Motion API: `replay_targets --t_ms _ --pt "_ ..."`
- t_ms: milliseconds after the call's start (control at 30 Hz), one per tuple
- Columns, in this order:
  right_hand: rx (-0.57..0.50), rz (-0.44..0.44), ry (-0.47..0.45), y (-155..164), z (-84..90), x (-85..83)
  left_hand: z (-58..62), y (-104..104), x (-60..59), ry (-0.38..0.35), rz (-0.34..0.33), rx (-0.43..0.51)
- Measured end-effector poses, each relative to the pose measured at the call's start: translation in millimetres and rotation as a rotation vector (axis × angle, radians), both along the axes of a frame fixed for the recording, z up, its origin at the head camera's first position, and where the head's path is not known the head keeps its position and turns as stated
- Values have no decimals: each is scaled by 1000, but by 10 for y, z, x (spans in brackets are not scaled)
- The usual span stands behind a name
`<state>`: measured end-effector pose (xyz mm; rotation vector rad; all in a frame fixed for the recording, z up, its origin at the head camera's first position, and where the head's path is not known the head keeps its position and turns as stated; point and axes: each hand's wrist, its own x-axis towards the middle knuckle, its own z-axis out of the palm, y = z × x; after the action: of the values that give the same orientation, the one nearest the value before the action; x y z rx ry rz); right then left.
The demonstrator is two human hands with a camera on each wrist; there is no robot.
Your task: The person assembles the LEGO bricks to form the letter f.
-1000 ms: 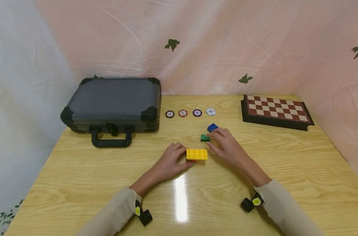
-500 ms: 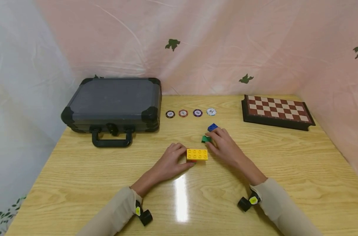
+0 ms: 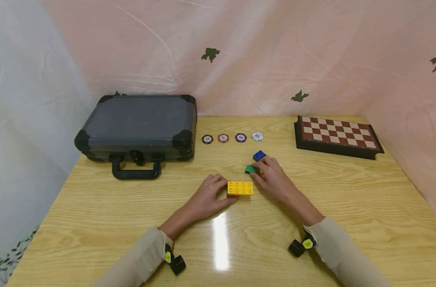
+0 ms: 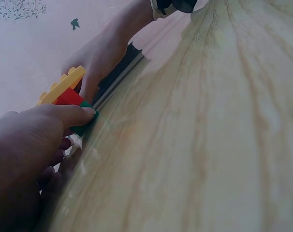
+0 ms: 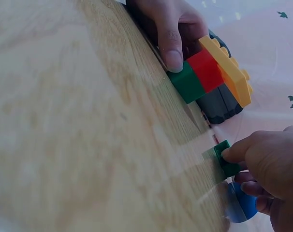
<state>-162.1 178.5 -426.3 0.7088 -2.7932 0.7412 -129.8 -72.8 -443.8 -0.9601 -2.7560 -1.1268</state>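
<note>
A stack of bricks, yellow point(image 3: 240, 187) on red point(image 5: 206, 69) on green point(image 5: 186, 82), stands on the wooden table point(image 3: 347, 207). My left hand point(image 3: 208, 196) holds the stack at its left end, thumb against the bottom green brick. My right hand point(image 3: 273, 177) pinches a small green brick point(image 3: 250, 169) just behind the stack, low over the table. A blue brick point(image 3: 259, 155) lies beyond my right fingers point(image 5: 262, 188).
A dark carrying case point(image 3: 139, 127) sits at the back left. A few poker chips point(image 3: 231, 138) lie in a row behind the bricks. A folded chessboard box point(image 3: 336, 135) is at the back right. Pink sheeting surrounds the table.
My right hand has drawn in slightly toward the small green brick and closed its fingertips on it. The left hand and the stack have stayed put.
</note>
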Motion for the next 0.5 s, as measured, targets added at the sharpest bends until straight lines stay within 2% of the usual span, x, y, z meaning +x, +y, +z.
replay_targets --t_ms 267,500 --pt "21 -23 -1 -15 3 11 -4 -1 3 5 1 4" --pt "-14 -26 -39 -28 25 42 -7 -1 2 -7 3 1"
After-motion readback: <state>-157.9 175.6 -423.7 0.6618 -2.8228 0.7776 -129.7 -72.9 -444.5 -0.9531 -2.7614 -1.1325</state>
